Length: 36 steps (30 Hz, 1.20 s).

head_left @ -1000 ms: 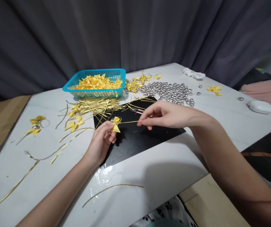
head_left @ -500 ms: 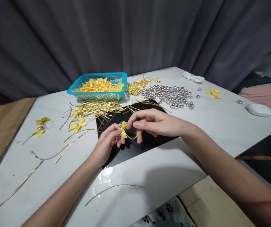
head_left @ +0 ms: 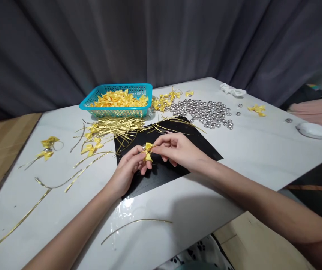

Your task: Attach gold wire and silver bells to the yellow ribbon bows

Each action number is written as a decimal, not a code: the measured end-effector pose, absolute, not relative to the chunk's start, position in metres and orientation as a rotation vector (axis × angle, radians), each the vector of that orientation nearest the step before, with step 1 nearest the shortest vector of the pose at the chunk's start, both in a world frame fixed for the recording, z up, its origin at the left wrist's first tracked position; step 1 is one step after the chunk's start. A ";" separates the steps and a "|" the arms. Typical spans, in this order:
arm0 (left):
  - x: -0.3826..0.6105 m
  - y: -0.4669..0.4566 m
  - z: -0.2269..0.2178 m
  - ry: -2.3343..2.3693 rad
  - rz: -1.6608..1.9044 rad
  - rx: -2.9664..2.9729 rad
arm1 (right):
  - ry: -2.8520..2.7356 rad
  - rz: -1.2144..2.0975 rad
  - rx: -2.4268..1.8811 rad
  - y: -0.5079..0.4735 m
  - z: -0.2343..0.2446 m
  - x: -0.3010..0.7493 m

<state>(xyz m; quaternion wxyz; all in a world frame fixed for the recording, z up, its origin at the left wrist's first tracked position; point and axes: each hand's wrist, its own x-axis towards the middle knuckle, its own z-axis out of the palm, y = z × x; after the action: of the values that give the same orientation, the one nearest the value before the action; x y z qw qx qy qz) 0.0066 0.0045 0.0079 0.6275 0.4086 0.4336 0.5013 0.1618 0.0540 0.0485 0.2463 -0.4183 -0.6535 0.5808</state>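
Over the black mat (head_left: 161,176), my left hand (head_left: 129,165) pinches a yellow ribbon bow (head_left: 148,150) with a small silver bell-like bead at its upper left. From the right, my right hand (head_left: 174,150) is closed at the bow's edge, thumb and forefinger gripping a gold twist tie (head_left: 154,146) that is mostly hidden by the fingers. Behind the hands lies a pile of gold twist ties (head_left: 118,126). More yellow bows (head_left: 92,147) rest left of the mat, and many silver beads (head_left: 205,111) are spread beyond it.
A teal basket (head_left: 116,112) full of yellow bows stands at the back. Finished-looking bows with ties (head_left: 48,148) and loose strands lie at the left. A white computer mouse (head_left: 312,130) and crumpled tissue (head_left: 232,90) are on the right. Cardboard (head_left: 6,146) borders the table's left.
My right hand has closed in on the bow, its fingers drawing together on the twist tie. The tie's loop that hung below the fingers is no longer visible. My left hand keeps its pinch.
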 end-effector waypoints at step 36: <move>0.006 0.005 0.011 0.951 1.190 0.916 | -2.401 0.405 -0.682 0.050 0.028 0.167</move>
<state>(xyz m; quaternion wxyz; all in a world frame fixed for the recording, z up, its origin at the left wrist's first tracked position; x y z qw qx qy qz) 0.0062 0.0049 0.0110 0.6306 0.4000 0.4152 0.5196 0.1665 0.0496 0.0278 0.3018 -0.2572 -0.9052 0.1526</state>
